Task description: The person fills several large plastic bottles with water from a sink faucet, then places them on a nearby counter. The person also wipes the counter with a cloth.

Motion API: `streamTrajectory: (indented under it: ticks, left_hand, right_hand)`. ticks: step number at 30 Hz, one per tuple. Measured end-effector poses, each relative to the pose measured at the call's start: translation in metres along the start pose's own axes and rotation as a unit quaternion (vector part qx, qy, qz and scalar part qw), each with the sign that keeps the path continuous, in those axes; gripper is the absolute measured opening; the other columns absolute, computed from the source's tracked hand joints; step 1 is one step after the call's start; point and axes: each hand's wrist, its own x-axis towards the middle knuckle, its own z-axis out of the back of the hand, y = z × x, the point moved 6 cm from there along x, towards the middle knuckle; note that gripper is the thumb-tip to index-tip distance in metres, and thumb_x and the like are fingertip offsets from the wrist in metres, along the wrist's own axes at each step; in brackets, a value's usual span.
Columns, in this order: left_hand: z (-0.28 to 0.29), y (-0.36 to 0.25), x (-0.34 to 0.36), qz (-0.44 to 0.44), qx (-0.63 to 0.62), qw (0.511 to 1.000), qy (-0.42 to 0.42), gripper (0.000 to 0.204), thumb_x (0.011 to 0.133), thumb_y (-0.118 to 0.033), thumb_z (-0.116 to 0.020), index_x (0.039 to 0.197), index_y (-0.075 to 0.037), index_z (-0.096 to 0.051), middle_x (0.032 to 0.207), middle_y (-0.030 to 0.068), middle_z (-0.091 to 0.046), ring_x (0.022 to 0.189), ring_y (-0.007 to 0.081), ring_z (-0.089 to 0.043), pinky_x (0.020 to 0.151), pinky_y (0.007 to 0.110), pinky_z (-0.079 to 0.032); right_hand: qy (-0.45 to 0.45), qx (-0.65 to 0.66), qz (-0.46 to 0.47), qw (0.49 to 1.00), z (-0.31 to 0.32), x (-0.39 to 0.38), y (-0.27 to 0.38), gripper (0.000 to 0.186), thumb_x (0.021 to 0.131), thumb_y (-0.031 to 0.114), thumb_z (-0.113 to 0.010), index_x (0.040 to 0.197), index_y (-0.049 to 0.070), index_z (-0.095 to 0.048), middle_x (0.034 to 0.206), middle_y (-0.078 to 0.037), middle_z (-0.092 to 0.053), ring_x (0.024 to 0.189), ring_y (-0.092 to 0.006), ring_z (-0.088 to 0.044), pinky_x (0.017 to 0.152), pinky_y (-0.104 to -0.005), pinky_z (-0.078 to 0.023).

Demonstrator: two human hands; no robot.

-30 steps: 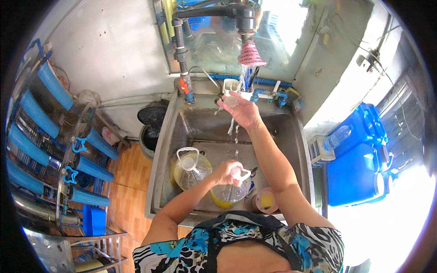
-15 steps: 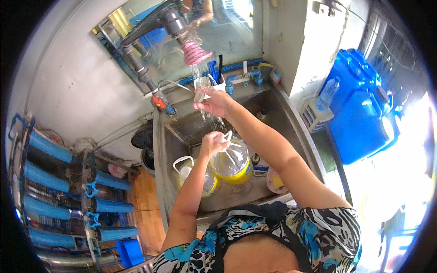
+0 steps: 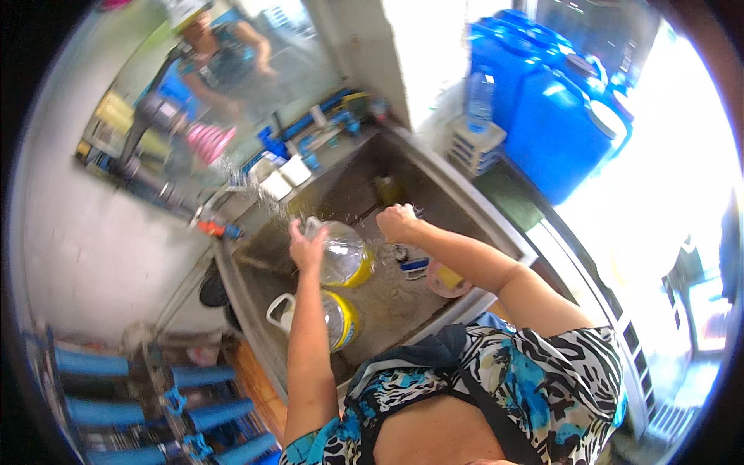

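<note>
My left hand (image 3: 308,246) is closed round the neck of a clear plastic jug (image 3: 341,252) with a yellow band, which leans in the metal sink (image 3: 403,329). Beside it, nearer me, stands a second clear jug (image 3: 335,319) with a yellow label and a white handle, partly behind my left forearm. My right hand (image 3: 397,223) is in a fist over the right half of the sink. Something small and dark shows at its far side, too blurred to name. Water splashes from a pink-wrapped tap spout (image 3: 209,142) near the jug's mouth.
White cups (image 3: 284,177) with brushes stand on the sink's back ledge. A blue-and-white brush (image 3: 415,267) and a pink bowl (image 3: 447,279) with a yellow sponge lie in the sink. Large blue water containers (image 3: 562,124) stand right; blue filter tubes (image 3: 221,415) fill the lower left.
My right hand has come down from the running water to the right side of the sink. The jug in my left hand now tilts more, its mouth toward the stream. The view has turned.
</note>
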Motion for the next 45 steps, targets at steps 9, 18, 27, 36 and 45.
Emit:
streamTrajectory:
  ticks: [9, 18, 27, 36, 45]
  left_hand:
    - [-0.036, -0.042, -0.001, -0.17, 0.403, 0.895, 0.08, 0.059, 0.096, -0.057, -0.043, 0.141, -0.019, -0.043, 0.146, 0.021, -0.04, 0.136, 0.0435, -0.036, 0.099, 0.055, -0.043]
    - [-0.014, -0.05, 0.014, 0.02, 0.334, 0.93, 0.15, 0.09, 0.076, -0.08, -0.053, 0.128, -0.007, -0.053, 0.121, 0.0262, -0.059, 0.112, 0.0431, -0.058, 0.093, 0.052, -0.046]
    - [-0.008, -0.012, 0.027, 0.082, 0.272, 0.949, 0.139, 0.097, 0.08, -0.084, -0.038, 0.105, 0.005, -0.069, 0.112, 0.0255, -0.066, 0.106, 0.0417, -0.062, 0.09, 0.052, -0.047]
    - [-0.01, 0.036, 0.036, 0.07, 0.247, 0.955, 0.15, 0.1, 0.085, -0.08, -0.036, 0.091, 0.014, -0.069, 0.093, 0.0301, -0.067, 0.088, 0.0414, -0.067, 0.074, 0.05, -0.052]
    - [-0.018, 0.089, 0.014, 0.289, -0.217, 0.923, 0.131, 0.054, 0.095, -0.047, -0.056, 0.093, 0.007, -0.064, 0.074, 0.0149, -0.064, 0.055, 0.0234, -0.064, 0.046, 0.035, -0.055]
  right_hand:
    - [-0.651, 0.287, -0.138, 0.689, 0.057, -0.214, -0.213, 0.033, 0.071, 0.013, -0.078, 0.101, 0.007, -0.067, 0.104, -0.012, -0.067, 0.089, -0.0285, -0.066, 0.08, -0.0384, -0.054]
    - [-0.726, -0.163, -0.503, 0.44, 0.04, -0.547, -0.431, 0.033, 0.083, 0.018, -0.066, 0.114, 0.005, -0.066, 0.096, -0.022, -0.068, 0.092, -0.0381, -0.065, 0.082, -0.0424, -0.052]
    - [-0.456, -0.067, -0.65, 0.605, 0.025, -0.634, -0.561, 0.027, 0.091, 0.018, -0.052, 0.105, 0.005, -0.07, 0.112, -0.021, -0.067, 0.104, -0.0379, -0.064, 0.09, -0.0438, -0.051]
    - [-0.435, -0.062, -0.688, 0.577, 0.024, -0.636, -0.576, 0.037, 0.093, 0.027, -0.044, 0.104, 0.006, -0.072, 0.11, -0.019, -0.069, 0.106, -0.0364, -0.064, 0.095, -0.0451, -0.048]
    - [-0.456, -0.364, -0.606, 0.541, 0.082, -0.524, -0.491, 0.048, 0.093, 0.025, -0.053, 0.14, 0.015, -0.049, 0.146, -0.017, -0.045, 0.137, -0.039, -0.038, 0.107, -0.0641, -0.027]
